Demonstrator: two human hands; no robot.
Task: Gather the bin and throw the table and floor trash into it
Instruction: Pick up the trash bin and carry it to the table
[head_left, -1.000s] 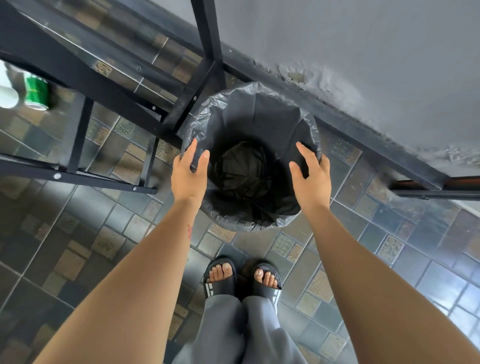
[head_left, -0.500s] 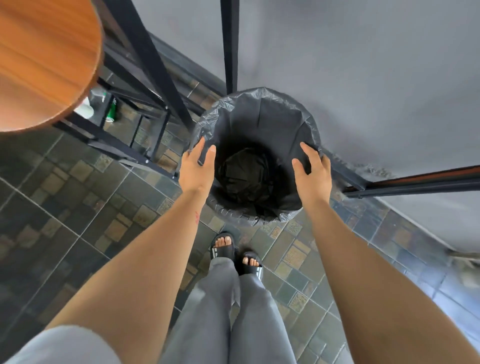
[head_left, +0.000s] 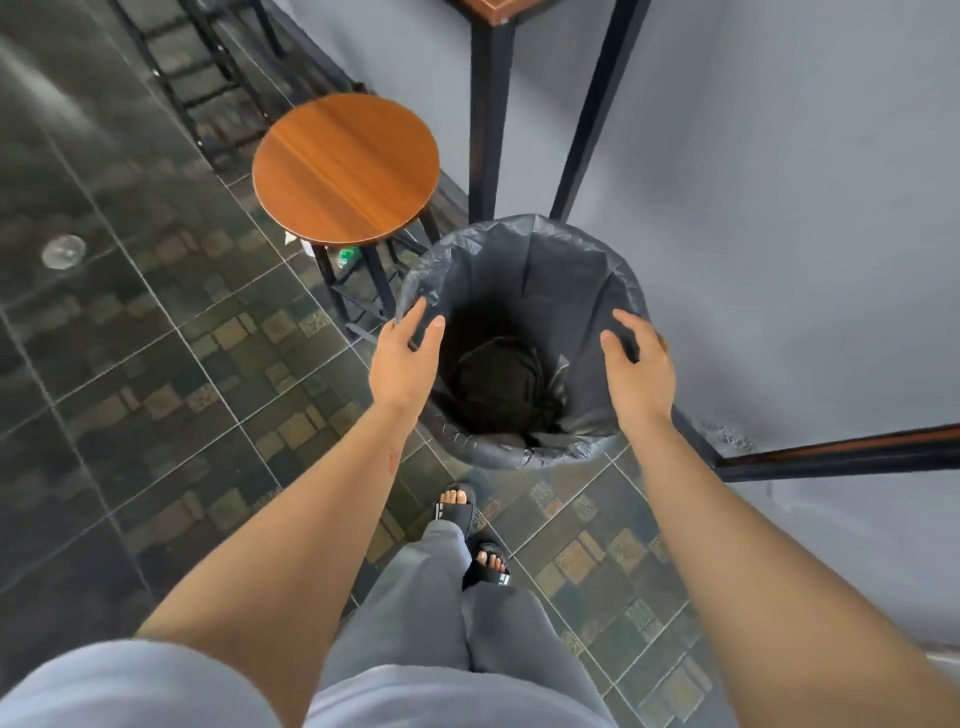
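A round bin (head_left: 524, 260) lined with a black plastic bag is held in front of me, above my feet. My left hand (head_left: 402, 358) grips its left rim, thumb inside the liner. My right hand (head_left: 636, 366) grips the right rim the same way. The bin's inside is dark, with only crumpled black liner at the bottom. A clear plastic lid or cup (head_left: 63, 251) lies on the dark tiled floor at far left. A green and white can (head_left: 345, 255) lies on the floor under the stool, partly hidden by its legs.
A round wooden stool (head_left: 345, 169) on black metal legs stands just left of the bin. Black table legs (head_left: 488, 114) rise behind the bin against the grey wall (head_left: 779, 182). More black stool frames (head_left: 208, 78) stand at the upper left. My sandalled feet (head_left: 470, 535) stand on the floor tiles.
Both hands have closed onto the bin's rim and the bin has come up off the floor. My view has risen and swung left, so the stool top and open floor now show.
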